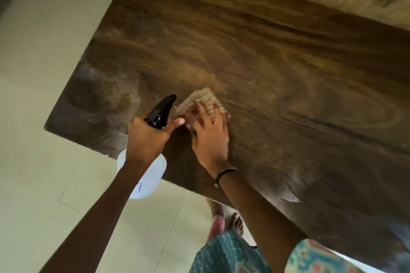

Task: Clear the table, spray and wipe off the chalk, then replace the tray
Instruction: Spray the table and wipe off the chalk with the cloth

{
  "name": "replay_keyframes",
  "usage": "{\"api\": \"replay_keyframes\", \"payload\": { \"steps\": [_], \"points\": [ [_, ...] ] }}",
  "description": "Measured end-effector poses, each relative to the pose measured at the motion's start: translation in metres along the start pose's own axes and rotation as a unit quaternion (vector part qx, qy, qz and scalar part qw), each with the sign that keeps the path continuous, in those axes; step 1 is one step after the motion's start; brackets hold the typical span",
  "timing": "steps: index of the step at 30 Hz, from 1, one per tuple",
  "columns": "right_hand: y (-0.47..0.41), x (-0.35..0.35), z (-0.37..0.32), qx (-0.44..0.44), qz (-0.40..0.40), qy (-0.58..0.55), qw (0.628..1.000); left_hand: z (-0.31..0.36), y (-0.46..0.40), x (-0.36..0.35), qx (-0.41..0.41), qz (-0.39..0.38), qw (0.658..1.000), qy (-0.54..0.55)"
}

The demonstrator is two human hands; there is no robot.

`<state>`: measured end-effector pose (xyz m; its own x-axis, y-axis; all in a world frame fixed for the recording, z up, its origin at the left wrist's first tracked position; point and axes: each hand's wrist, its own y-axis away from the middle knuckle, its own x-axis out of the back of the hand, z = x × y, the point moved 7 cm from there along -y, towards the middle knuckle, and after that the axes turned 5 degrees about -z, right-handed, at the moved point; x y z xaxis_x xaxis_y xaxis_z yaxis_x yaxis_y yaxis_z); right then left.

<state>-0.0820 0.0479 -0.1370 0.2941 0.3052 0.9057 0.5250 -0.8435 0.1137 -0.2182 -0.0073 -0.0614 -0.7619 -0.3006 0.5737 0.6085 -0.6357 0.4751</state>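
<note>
One table (pixel 266 51): dark wood-grain top, filling the frame from centre out to 3 o'clock. We count pale, chalky smears on it in two patches, one toward 9 o'clock near the left corner, one toward 4 o'clock near the near edge.

One cloth (pixel 203 101): light, blurred, lying on the tabletop just left of centre.

One right hand (pixel 209 133): laid flat on the cloth, fingers straight and spread apart, pressing it to the wood. One dark beaded bracelet (pixel 224 174) sits on its wrist.

One spray bottle (pixel 153 173): translucent white body with a black trigger head, held above the table's near edge at 7 o'clock of the cloth, nozzle pointing up toward the cloth.

One left hand (pixel 147 137): fingers wrapped round the bottle's neck, one fingertip extended toward the right hand.

One tiled floor (pixel 44 73): pale, from 6 through 11 o'clock.

One bare foot (pixel 237 224) visible on it at 6 o'clock, below the table edge. One patterned teal garment (pixel 226 255) at the bottom edge.

We see no tray.
</note>
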Motion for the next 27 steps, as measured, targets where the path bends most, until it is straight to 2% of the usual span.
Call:
{"api": "replay_keyframes", "payload": {
  "steps": [3, 6, 8, 12, 15, 17, 22, 27],
  "points": [
    [0.030, -0.013, -0.020, 0.157, -0.043, 0.061, 0.985, -0.004, 0.018, 0.000, -0.002, 0.002, 1.000, -0.009],
    [0.066, -0.010, 0.009, 0.266, -0.096, 0.112, 0.953, -0.006, 0.037, -0.001, 0.007, 0.007, 1.000, -0.012],
    [0.084, 0.003, 0.048, 0.233, -0.099, 0.124, 0.959, -0.010, 0.049, -0.001, -0.002, 0.005, 1.000, -0.005],
    [0.119, 0.039, 0.115, 0.015, -0.023, 0.049, 0.998, -0.020, 0.063, 0.000, -0.028, -0.021, 0.999, 0.015],
    [0.155, 0.037, 0.117, -0.116, 0.029, 0.026, 0.992, -0.028, 0.065, 0.007, -0.033, -0.017, 0.999, 0.025],
    [0.175, 0.025, 0.098, -0.163, 0.049, 0.007, 0.985, -0.032, 0.064, 0.014, -0.023, -0.015, 0.999, 0.038],
    [0.166, -0.008, 0.028, -0.148, 0.047, -0.009, 0.988, -0.032, 0.045, 0.038, -0.016, -0.007, 0.998, 0.066],
    [0.098, -0.044, -0.071, -0.042, -0.012, -0.017, 0.999, -0.040, 0.005, 0.082, -0.015, 0.023, 0.994, 0.105]
  ]
}}
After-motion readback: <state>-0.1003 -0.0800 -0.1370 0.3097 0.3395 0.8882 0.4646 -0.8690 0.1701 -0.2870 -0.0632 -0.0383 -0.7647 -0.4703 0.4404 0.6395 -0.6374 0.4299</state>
